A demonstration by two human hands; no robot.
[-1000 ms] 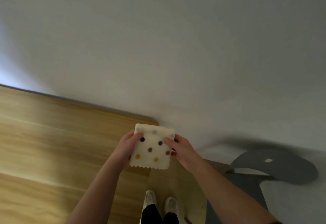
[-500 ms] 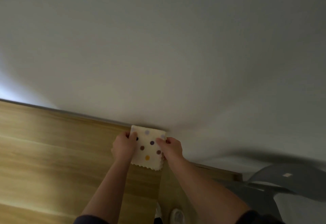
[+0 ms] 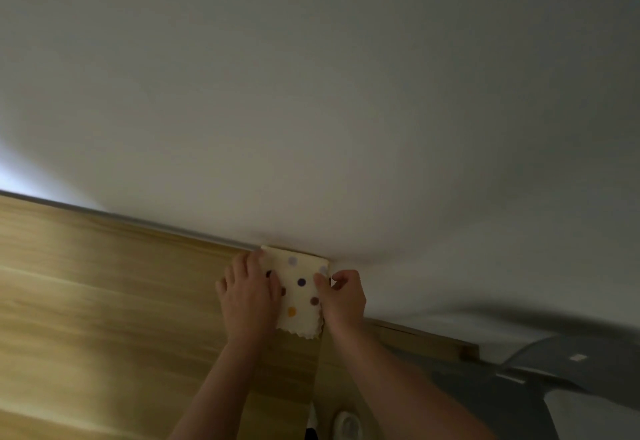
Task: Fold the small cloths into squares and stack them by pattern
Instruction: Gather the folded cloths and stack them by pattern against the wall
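Note:
A folded cream cloth with coloured polka dots lies on the far right corner of the wooden table, its scalloped edge toward me. My left hand rests flat on the cloth's left side with straight fingers. My right hand pinches the cloth's right edge, thumb on top and fingers curled beside it. No other cloth or stack is in view.
A plain pale wall rises right behind the table's far edge. To the right, past the table's side edge, stands a grey chair. Below the table's edge a white shoe shows on the floor.
Both hands carried the cloth forward to the table's far corner and laid it down. My left hand went from gripping the cloth to lying flat on it.

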